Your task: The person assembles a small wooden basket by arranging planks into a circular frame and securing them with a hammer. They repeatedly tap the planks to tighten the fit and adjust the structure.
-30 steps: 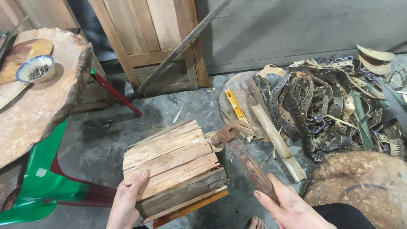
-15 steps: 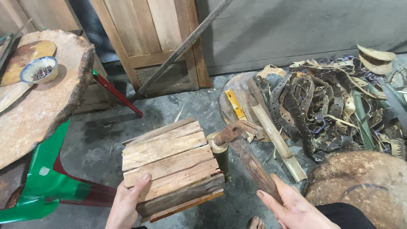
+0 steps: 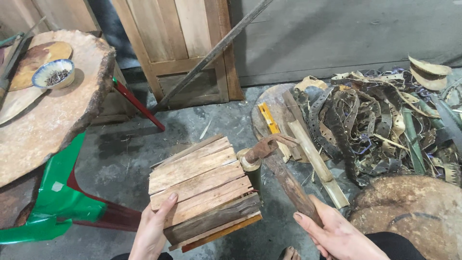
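Right hand (image 3: 344,236) clamped on hammer (image 3: 284,175) handle; long axis ran up-left, head just right of slat panel (image 3: 204,190). Left hand (image 3: 154,228) gripped panel's near-left edge.

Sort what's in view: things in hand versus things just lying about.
In hand:
left hand on the slatted wooden panel
right hand gripping the claw hammer

Lying about:
bowl of nails on the stone slab
pile of bark strips
bamboo stick
green plastic chair

A rough workshop: bare concrete floor (image 3: 144,149), stone-slab table (image 3: 53,120), heaped scrap strips (image 3: 380,120).
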